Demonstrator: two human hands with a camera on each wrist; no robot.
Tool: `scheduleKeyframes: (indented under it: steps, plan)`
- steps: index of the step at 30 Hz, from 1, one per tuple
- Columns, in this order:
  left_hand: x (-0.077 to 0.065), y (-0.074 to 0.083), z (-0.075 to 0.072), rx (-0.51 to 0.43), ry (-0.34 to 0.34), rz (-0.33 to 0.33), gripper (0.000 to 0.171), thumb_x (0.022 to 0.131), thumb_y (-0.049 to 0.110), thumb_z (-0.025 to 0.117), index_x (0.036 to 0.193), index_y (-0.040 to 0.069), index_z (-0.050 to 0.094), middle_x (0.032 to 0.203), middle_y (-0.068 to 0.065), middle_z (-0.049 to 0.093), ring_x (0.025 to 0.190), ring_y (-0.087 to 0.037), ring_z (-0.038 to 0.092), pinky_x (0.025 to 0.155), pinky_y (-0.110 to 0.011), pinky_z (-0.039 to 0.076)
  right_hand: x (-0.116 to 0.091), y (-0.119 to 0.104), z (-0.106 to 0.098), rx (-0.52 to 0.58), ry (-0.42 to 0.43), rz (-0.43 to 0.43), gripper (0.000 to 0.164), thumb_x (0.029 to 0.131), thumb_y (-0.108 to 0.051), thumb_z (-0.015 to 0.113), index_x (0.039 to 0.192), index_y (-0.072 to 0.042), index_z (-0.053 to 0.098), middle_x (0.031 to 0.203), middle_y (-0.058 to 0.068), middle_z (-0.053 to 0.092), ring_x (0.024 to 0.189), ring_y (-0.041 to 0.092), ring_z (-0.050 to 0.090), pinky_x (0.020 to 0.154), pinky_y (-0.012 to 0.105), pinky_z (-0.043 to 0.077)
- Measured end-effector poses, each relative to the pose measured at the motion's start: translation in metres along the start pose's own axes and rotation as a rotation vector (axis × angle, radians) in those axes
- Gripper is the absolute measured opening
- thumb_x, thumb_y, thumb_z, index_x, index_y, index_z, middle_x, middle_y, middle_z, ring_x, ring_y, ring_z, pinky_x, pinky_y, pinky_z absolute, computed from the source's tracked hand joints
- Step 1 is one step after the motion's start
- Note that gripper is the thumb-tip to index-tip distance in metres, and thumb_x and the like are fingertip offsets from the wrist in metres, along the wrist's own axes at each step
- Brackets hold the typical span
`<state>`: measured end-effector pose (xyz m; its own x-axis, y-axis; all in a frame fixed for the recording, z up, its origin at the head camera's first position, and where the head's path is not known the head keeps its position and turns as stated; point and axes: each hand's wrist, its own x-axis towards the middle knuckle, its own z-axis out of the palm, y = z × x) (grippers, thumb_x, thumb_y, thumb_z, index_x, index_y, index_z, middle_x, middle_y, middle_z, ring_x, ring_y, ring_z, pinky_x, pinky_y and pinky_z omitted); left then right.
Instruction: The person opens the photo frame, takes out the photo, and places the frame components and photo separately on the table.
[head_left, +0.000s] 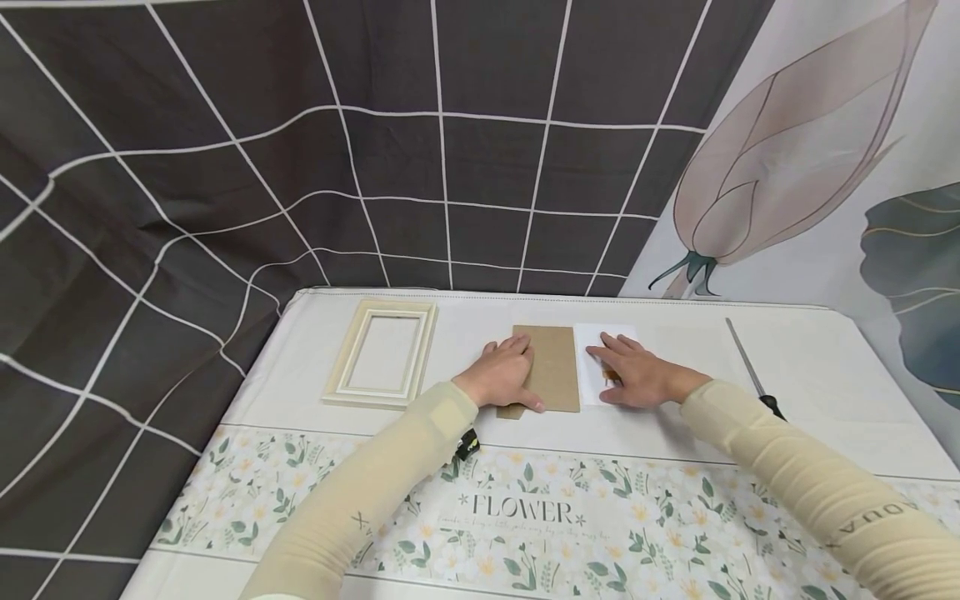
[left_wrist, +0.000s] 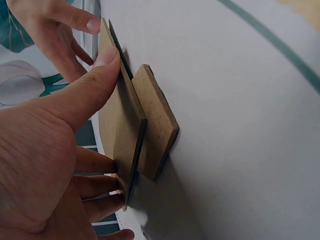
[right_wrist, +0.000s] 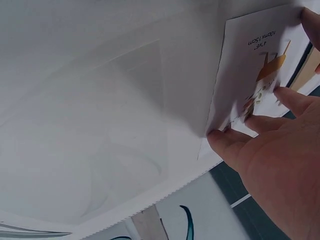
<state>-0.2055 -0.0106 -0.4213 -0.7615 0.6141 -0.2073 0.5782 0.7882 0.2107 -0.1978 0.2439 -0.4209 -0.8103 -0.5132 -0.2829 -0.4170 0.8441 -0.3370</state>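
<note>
A brown backing board (head_left: 555, 367) lies on the white tabletop, with a smaller brown piece (left_wrist: 157, 122) jutting from beneath its near left corner. My left hand (head_left: 504, 372) rests across the board's left side, thumb near the front edge and fingertips along the left edge. Just right of it is a white paper card (right_wrist: 240, 70) printed with an orange picture and size lettering. My right hand (head_left: 637, 375) touches this card with spread fingers, covering part of the print. At the left stands apart a cream picture frame (head_left: 427, 333), lying flat.
A screwdriver (head_left: 750, 367) with a black handle lies to the right. In the right wrist view, a clear sheet (right_wrist: 135, 105) lies beside the card. A small black object (head_left: 467, 445) shows beside my left forearm. Dark checked fabric (head_left: 487, 158) hangs behind the table.
</note>
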Motion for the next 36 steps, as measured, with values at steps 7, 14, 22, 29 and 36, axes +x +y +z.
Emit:
scheduleKeyframes:
  steps: [7,14,22,29,36]
  plan:
    - [0.001,0.000,0.000,0.011,0.002,-0.005,0.100,0.072,0.062,0.066,0.141,-0.003,0.034,0.150,-0.018,0.022,0.138,-0.029,0.020,0.107,-0.051,0.024,-0.003,0.005,-0.003,-0.009,-0.001,0.008,0.072,0.086,-0.029,0.063,0.143,-0.002,0.030,0.148,0.031,0.013,0.132,0.053,0.011,0.105,0.063,0.015]
    - [0.000,0.001,-0.001,0.006,0.005,-0.001,0.098,0.073,0.061,0.067,0.140,-0.003,0.035,0.150,-0.019,0.023,0.138,-0.028,0.020,0.106,-0.051,0.024,-0.007,0.009,-0.005,-0.014,0.009,0.001,0.071,0.086,-0.028,0.063,0.142,-0.001,0.031,0.147,0.033,0.014,0.131,0.054,0.012,0.104,0.063,0.014]
    - [0.001,0.001,-0.001,0.007,0.003,-0.006,0.099,0.072,0.061,0.067,0.140,-0.003,0.035,0.150,-0.019,0.022,0.138,-0.028,0.020,0.107,-0.052,0.024,-0.010,0.012,-0.005,0.000,0.012,0.009,0.071,0.086,-0.028,0.064,0.142,-0.001,0.030,0.147,0.032,0.013,0.132,0.053,0.011,0.104,0.064,0.014]
    - [0.001,0.000,0.000,-0.003,0.001,-0.002,0.099,0.073,0.061,0.066,0.141,-0.003,0.033,0.151,-0.019,0.021,0.139,-0.029,0.019,0.107,-0.052,0.022,-0.008,0.004,-0.007,0.027,0.030,0.000,0.072,0.087,-0.029,0.062,0.144,-0.002,0.028,0.149,0.030,0.011,0.133,0.051,0.010,0.104,0.064,0.013]
    - [-0.002,0.000,0.002,-0.025,-0.014,-0.003,0.100,0.074,0.064,0.062,0.144,0.001,0.029,0.151,-0.020,0.018,0.140,-0.030,0.015,0.109,-0.053,0.018,0.006,-0.022,-0.002,0.022,0.041,-0.071,0.075,0.087,-0.038,0.060,0.144,-0.002,0.029,0.149,0.028,0.014,0.135,0.047,0.013,0.106,0.060,0.014]
